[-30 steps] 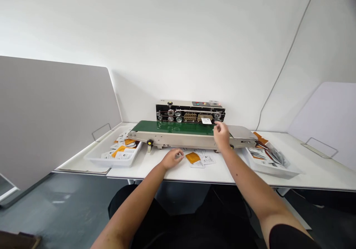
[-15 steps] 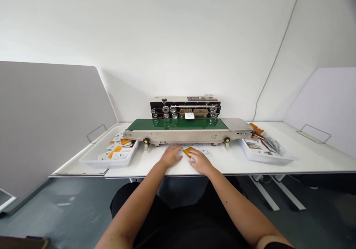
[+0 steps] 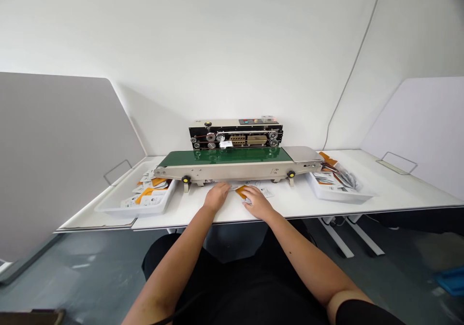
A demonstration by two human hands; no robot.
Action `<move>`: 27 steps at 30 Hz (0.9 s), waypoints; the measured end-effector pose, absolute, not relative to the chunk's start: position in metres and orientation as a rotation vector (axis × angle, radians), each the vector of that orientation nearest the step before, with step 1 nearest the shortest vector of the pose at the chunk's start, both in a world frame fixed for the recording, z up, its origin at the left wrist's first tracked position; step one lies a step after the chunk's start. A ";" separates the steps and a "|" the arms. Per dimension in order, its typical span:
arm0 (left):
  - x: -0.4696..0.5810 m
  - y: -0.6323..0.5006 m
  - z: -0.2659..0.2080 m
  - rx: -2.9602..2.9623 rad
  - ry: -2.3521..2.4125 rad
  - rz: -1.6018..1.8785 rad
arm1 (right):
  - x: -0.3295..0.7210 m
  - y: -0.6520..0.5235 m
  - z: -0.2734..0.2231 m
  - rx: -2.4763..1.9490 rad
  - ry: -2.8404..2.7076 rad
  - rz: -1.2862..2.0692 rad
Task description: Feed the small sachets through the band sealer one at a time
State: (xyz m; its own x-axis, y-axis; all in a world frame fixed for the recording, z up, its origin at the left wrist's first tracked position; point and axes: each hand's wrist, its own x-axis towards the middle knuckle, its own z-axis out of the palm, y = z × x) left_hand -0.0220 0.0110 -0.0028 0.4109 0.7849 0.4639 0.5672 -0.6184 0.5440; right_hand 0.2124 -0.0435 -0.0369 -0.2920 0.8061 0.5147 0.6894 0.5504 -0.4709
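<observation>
My right hand [image 3: 257,202] has its fingers on a small orange packet [image 3: 240,192], holding it low over the table just in front of the machine. Close by on the left, my left hand [image 3: 216,197] has its fingers drawn together at the edge of a white packet [image 3: 232,188]; most of that packet is hidden. Flat printed white packets [image 3: 266,191] lie beyond and beneath my right hand. Behind them stands a band sealer [image 3: 235,135] with a green conveyor belt [image 3: 224,156]. One white packet [image 3: 226,144] sits upright in its sealing band.
On the left stands a translucent bin [image 3: 136,212] of white and orange packets. A second bin [image 3: 339,195] at the right holds more packets. Grey partitions [image 3: 54,146] flank the white table [image 3: 398,184]. The sealer's feet and black knobs [image 3: 291,174] jut toward me.
The packet in the sealer has travelled left along the band. My left fingers have drawn in to the white packet's edge. The right hand stays on the orange packet. The view has shifted slightly.
</observation>
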 end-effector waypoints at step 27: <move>-0.037 -0.004 0.012 1.647 0.509 0.619 | 0.169 -0.039 -0.026 -0.840 -1.319 1.237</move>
State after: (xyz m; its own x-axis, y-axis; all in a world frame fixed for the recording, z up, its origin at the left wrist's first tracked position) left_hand -0.0367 -0.0039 0.0116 0.7592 0.6409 0.1133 -0.0119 -0.1605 0.9870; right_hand 0.1694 -0.0385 -0.0259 -0.1598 0.9588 0.2347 -0.1726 0.2070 -0.9630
